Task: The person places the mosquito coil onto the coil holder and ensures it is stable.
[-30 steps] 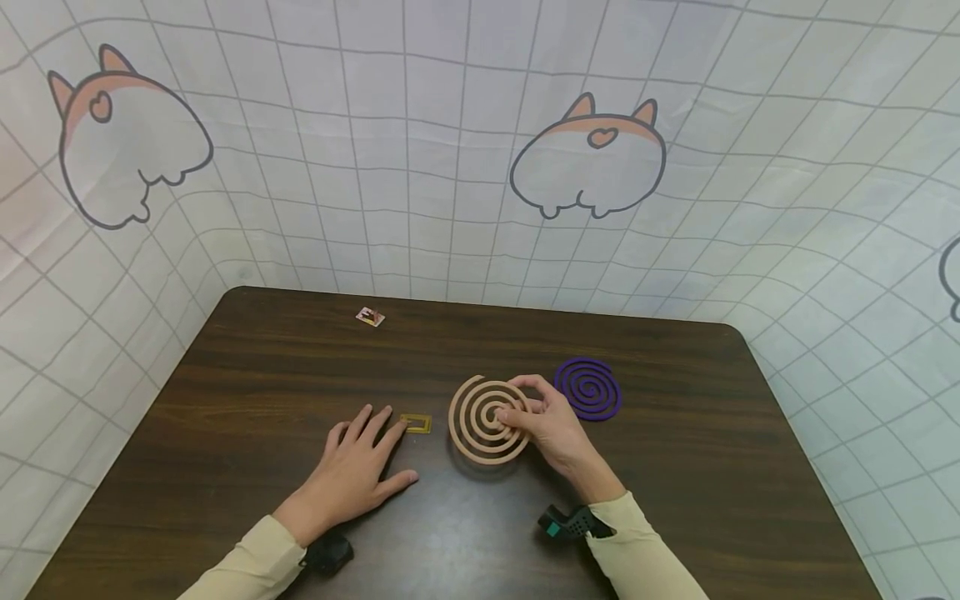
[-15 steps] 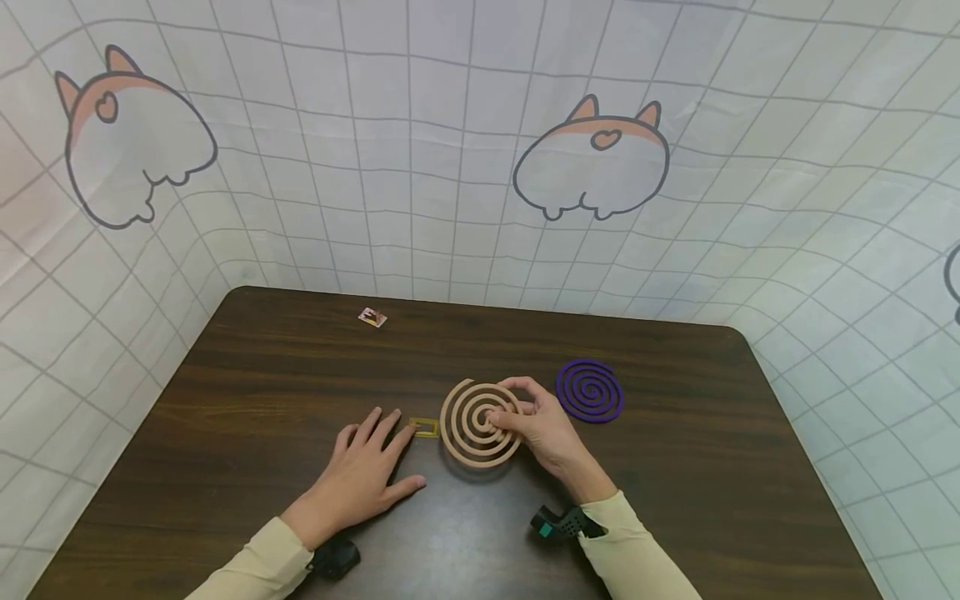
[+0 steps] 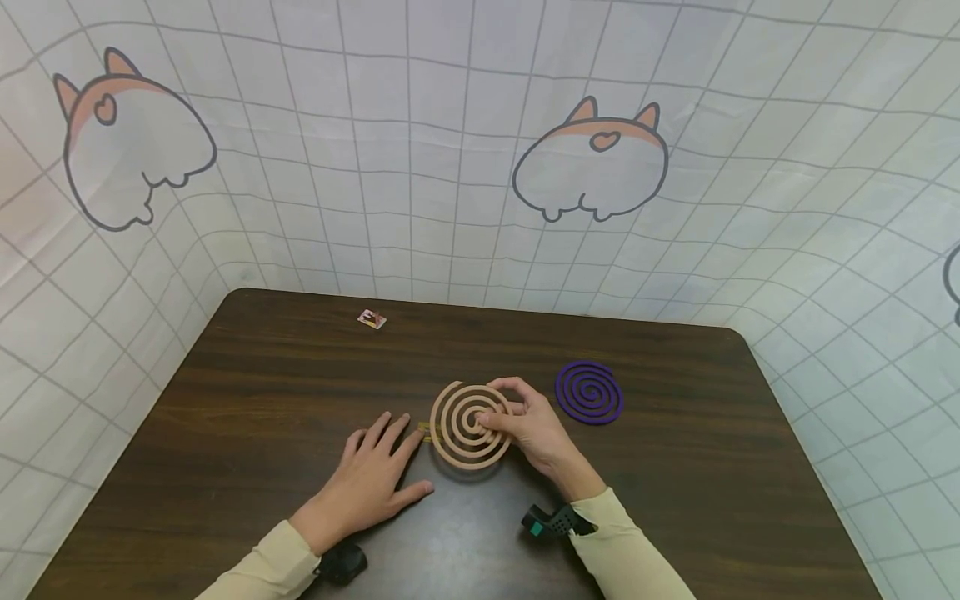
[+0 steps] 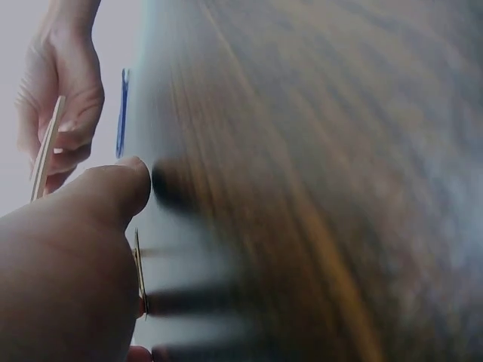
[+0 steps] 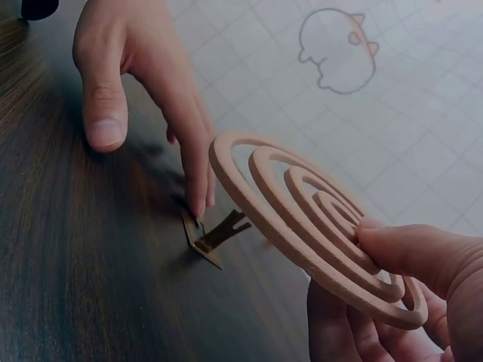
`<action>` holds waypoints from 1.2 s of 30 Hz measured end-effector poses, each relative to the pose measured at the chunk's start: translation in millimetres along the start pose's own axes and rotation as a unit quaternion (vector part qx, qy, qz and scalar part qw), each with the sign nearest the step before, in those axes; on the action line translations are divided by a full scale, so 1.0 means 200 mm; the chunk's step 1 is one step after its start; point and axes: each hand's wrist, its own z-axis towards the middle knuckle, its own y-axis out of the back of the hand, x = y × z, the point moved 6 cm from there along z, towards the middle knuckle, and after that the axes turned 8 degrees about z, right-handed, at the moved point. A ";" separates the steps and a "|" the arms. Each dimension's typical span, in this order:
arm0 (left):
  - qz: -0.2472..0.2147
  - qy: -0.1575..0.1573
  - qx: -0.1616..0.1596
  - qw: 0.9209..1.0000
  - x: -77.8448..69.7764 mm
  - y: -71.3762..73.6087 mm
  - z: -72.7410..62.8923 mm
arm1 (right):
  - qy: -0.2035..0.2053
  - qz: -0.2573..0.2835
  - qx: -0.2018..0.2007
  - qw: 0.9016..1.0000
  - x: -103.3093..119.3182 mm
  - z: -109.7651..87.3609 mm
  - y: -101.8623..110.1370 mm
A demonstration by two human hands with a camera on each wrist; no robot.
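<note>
Thumb and fingers of my right hand (image 3: 538,435) pinch a tan mosquito coil (image 5: 260,211) near its centre, tilted above the table. My left hand (image 3: 366,483) lies palm down with its fingers spread. One of its fingertips touches the plate of a small gold metal coil stand (image 5: 224,229) on the table; the stand's forked tab sticks up at a slant. The coil's near edge hangs close to that tab in the right wrist view. From the head view the coil covers most of the stand.
A purple mosquito coil (image 3: 588,392) lies flat on the dark wooden table (image 3: 675,467), right of my right hand. Toward the back edge sits a small picture card (image 3: 372,318). A white gridded curtain (image 3: 420,150) hangs behind the table and along its sides.
My right hand has carried the tan coil left until it overlaps the stand in the head view. My left hand has shifted slightly right, the stand moving with it.
</note>
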 end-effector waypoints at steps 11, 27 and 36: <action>-0.007 -0.005 0.003 1.000 -0.02 -0.01 0.00 | -0.008 0.004 0.001 1.000 -0.02 0.03 -0.02; -0.006 -0.012 -0.006 1.000 -0.02 -0.01 0.00 | -0.018 -0.007 0.002 1.000 -0.04 0.05 -0.04; -0.006 -0.013 -0.002 1.000 -0.02 -0.01 0.00 | -0.026 0.001 0.017 1.000 -0.06 0.07 -0.06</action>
